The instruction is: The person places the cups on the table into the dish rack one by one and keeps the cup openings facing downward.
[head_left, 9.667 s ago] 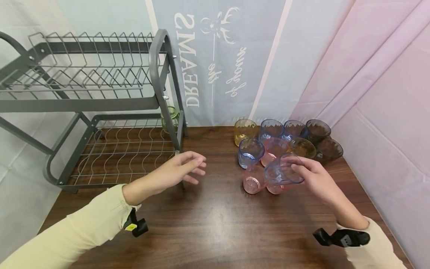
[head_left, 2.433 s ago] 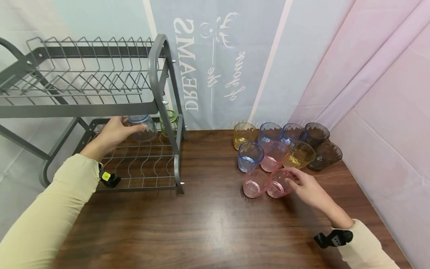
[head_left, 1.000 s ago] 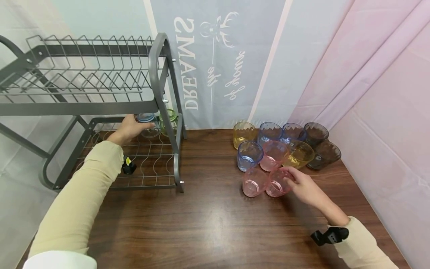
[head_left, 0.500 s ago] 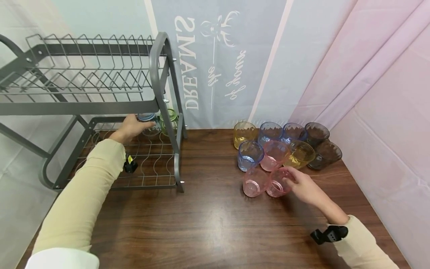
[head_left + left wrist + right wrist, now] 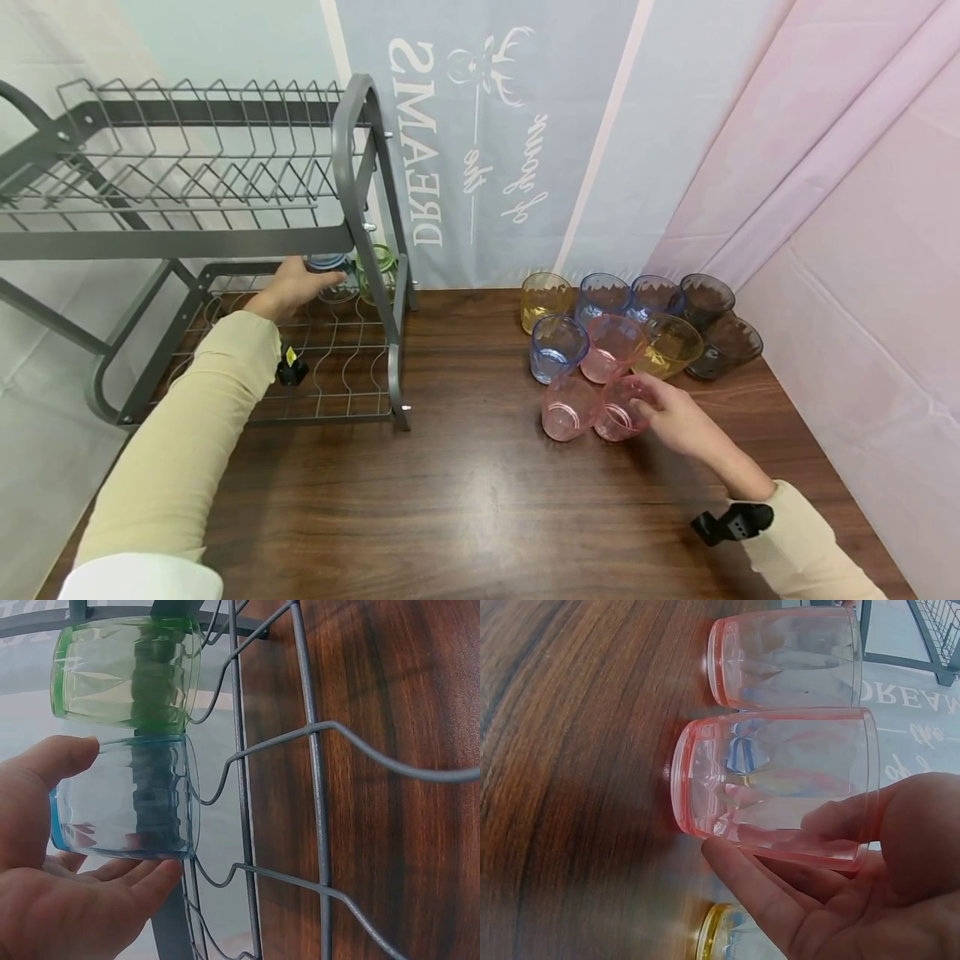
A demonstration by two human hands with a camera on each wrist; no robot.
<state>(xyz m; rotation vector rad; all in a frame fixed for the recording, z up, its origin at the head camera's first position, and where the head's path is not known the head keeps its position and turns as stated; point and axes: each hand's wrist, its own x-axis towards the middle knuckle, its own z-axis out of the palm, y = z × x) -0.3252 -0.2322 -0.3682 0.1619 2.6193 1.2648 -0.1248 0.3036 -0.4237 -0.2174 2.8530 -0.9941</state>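
My left hand (image 5: 292,287) reaches under the rack's upper tier and grips a light blue cup (image 5: 124,799), thumb on one side and fingers on the other. The cup is upside down, its rim at the wires of the lower shelf (image 5: 330,367). Right beside it on the shelf stands an upside-down green cup (image 5: 112,671). On the table, my right hand (image 5: 678,417) holds the wall of an upright pink cup (image 5: 772,784), with the thumb inside the rim and fingers outside. A second pink cup (image 5: 787,660) stands next to it.
Behind the pink pair stand more cups: a blue cup (image 5: 558,350), another pink cup (image 5: 613,346), yellow cups (image 5: 546,304) and dark grey cups (image 5: 723,346). The grey two-tier rack (image 5: 172,242) fills the left side; its upper tier overhangs my left hand. A curtain hangs behind.
Earlier my right hand held the light blue cup over the pink ones. Since then my left hand has carried it onto the lower shelf and right, beside the green cup; my right hand took a pink cup.
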